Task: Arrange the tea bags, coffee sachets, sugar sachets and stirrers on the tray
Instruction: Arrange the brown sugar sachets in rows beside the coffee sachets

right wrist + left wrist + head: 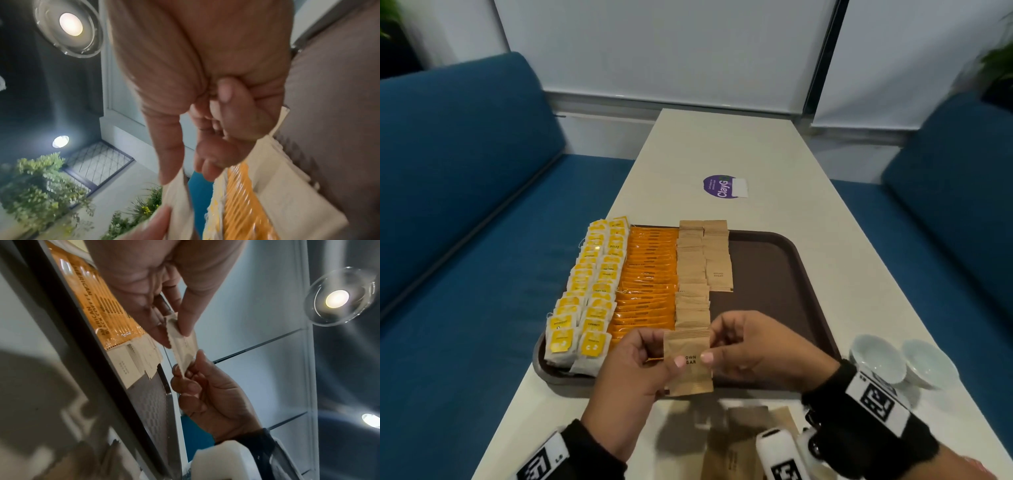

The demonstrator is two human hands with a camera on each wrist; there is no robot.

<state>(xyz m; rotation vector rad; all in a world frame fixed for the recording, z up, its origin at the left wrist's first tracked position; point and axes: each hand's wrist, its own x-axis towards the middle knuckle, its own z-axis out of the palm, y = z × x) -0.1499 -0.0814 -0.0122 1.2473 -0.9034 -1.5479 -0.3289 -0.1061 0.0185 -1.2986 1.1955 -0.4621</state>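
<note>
A brown tray [774, 274] holds two columns of yellow tea bags [589, 291] at its left. Beside them lie a band of orange coffee sachets [647, 281] and two columns of brown sugar sachets [702, 267]; the right column is shorter. Over the tray's near edge both hands hold a small stack of brown sugar sachets [688, 366]. My left hand [674, 359] pinches its left edge and my right hand [710, 353] pinches its right edge. In the left wrist view the held sachets [185, 347] sit edge-on between thumb and fingers, above the coffee sachets [98, 309].
More brown sachets [743, 442] lie loose on the white table near me, partly hidden by my right wrist. Two white bowls [876, 359] stand right of the tray. A purple sticker [719, 186] lies farther along the table. Blue sofas [465, 205] flank both sides.
</note>
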